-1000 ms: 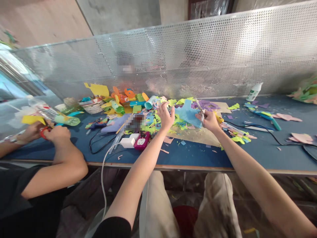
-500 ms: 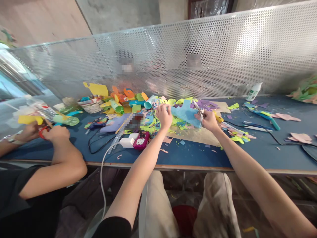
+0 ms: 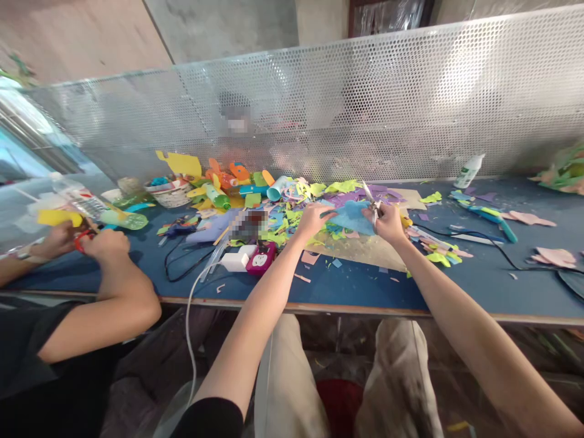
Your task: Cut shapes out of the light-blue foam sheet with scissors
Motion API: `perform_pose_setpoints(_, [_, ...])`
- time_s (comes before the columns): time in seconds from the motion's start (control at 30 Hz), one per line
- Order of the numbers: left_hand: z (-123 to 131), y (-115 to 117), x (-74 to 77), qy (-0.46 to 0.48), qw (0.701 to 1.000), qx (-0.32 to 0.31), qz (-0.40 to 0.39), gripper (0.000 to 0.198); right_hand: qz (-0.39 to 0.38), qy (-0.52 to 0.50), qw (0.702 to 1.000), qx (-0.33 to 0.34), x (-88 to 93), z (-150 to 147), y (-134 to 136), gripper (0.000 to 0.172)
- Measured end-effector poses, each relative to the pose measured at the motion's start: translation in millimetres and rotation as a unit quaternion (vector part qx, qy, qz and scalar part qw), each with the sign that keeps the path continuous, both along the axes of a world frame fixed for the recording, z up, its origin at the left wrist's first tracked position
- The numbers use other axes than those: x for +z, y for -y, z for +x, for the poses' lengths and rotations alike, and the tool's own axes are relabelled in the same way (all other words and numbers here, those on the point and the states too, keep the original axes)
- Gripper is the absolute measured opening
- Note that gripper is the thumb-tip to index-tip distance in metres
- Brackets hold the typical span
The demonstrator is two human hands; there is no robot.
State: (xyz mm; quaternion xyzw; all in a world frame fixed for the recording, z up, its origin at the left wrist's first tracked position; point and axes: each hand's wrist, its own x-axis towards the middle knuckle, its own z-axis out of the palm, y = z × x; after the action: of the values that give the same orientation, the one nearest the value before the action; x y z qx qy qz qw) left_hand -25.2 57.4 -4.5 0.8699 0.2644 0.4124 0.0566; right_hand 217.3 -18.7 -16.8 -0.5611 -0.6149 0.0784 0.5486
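Note:
My left hand (image 3: pixel 314 221) is at the left edge of a sheet of blue paper (image 3: pixel 353 218), with the edge between its thumb and fingers. At the sheet's right side, my right hand (image 3: pixel 389 221) grips a pair of scissors (image 3: pixel 370 198). The blades point up and away from me, and the fingers cover most of the handles. Right-hand fingertips also touch the blue paper. Beneath the sheet lie green and purple paper scraps (image 3: pixel 292 225) and a brown sheet (image 3: pixel 365 250).
On the left, a co-worker's hands (image 3: pixel 103 246) hold red scissors (image 3: pixel 82 240) and yellow paper (image 3: pixel 59 217). A magenta power adapter (image 3: pixel 261 258) with a white plug stands near my left forearm. A glue bottle (image 3: pixel 469 171) is at the back right, before a perforated metal screen (image 3: pixel 410 121).
My left hand has shifted right and slightly down onto the blue paper's left edge. The paper has tipped lower and flatter. The scissors stay in my right hand, their blades turned more upright.

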Motion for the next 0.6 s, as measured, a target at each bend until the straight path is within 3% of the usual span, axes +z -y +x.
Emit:
perform_pose_setpoints(0.13, [-5,-5,-3.3,0.080,0.995,0.059,-0.011,0.035,0.006,-0.027,1.000,-0.006,1.6,4,-2,0.037])
perform_pose_setpoints(0.3, [-6,-1,-0.3,0.281,0.949,0.144,-0.002,0.043,0.030,-0.052,0.998,-0.025,2.7,7,-2,0.036])
perform_pose_setpoints(0.47, [3,0,-7.2,0.178,0.980,0.081,-0.023,0.063,0.049,-0.054,0.997,-0.031,3.5,6,-1,0.033])
perform_pose_setpoints(0.53, [7,-1,-9.5,0.151,0.984,0.082,-0.042,0.058,0.050,-0.065,0.996,-0.030,4.2,6,-1,0.032])
perform_pose_setpoints(0.6, [7,-3,-8.2,0.183,0.977,0.099,-0.047,0.044,0.060,-0.087,0.994,-0.027,5.8,7,-1,0.033])
